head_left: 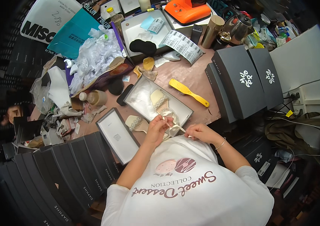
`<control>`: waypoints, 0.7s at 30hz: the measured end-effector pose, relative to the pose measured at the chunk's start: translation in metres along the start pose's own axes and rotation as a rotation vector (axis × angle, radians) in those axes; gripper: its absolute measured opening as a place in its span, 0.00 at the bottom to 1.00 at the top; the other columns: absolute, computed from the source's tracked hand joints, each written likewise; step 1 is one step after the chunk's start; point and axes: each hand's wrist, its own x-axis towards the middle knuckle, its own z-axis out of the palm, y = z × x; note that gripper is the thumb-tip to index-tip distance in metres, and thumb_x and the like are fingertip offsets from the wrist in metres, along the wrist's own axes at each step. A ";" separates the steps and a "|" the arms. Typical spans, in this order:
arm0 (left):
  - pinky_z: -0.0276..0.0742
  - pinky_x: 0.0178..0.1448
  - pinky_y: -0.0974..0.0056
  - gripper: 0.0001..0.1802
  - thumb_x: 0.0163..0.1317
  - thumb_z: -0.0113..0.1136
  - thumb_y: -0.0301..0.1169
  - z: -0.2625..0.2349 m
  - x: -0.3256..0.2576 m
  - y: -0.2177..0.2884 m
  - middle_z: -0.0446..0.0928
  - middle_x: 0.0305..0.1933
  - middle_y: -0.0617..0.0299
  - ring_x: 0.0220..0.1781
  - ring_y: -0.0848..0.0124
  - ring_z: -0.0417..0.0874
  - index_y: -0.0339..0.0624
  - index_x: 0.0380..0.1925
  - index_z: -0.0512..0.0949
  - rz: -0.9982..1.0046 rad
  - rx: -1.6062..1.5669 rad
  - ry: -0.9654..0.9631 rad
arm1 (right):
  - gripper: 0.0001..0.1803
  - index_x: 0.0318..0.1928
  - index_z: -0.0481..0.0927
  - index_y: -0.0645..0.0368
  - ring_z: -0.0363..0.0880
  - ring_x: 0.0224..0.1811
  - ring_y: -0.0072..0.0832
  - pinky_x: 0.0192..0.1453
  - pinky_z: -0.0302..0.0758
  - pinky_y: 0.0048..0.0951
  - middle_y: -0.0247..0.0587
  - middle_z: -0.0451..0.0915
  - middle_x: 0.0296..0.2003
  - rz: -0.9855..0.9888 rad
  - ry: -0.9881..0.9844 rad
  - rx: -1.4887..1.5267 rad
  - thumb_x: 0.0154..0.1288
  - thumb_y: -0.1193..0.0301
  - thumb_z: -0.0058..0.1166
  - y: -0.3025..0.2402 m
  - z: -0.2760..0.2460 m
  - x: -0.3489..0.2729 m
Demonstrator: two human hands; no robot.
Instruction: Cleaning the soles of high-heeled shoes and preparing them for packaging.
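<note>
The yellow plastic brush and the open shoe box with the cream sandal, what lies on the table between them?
Nothing: in the head view, only bare brown tabletop separates the yellow plastic brush from the open shoe box.

Cream sandal [159, 100]: smooth matt upper with a glittering beaded strap, lying on thin translucent tissue in an open cardboard shoe box [182, 109]. Yellow brush [188, 92]: glossy moulded plastic; stacked box lids [243, 81]: matt dark grey card. Kettle [238, 25]: polished shiny metal; desk [194, 77]: dull brown, smooth surface; crumpled wrap [94, 56]: glossy clear plastic film.
</note>
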 end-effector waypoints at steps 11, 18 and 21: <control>0.74 0.44 0.73 0.20 0.57 0.55 0.19 -0.017 -0.001 -0.004 0.74 0.47 0.62 0.37 0.78 0.76 0.38 0.51 0.70 -0.015 0.128 -0.115 | 0.13 0.37 0.78 0.61 0.66 0.27 0.12 0.31 0.65 0.16 0.26 0.74 0.26 0.090 0.276 0.170 0.70 0.63 0.52 -0.009 0.024 0.044; 0.73 0.52 0.74 0.31 0.58 0.56 0.16 -0.001 -0.003 0.001 0.70 0.53 0.62 0.48 0.79 0.77 0.38 0.63 0.62 0.091 0.344 -0.130 | 0.05 0.37 0.78 0.59 0.71 0.28 0.13 0.31 0.68 0.16 0.28 0.76 0.29 0.069 0.246 0.657 0.64 0.71 0.56 -0.002 0.035 0.054; 0.73 0.53 0.73 0.38 0.59 0.59 0.17 0.006 -0.006 0.001 0.72 0.54 0.61 0.50 0.78 0.76 0.40 0.69 0.55 0.093 0.390 -0.123 | 0.04 0.37 0.78 0.60 0.73 0.30 0.14 0.35 0.71 0.17 0.28 0.76 0.30 -0.107 0.223 0.550 0.64 0.73 0.56 0.010 0.026 0.055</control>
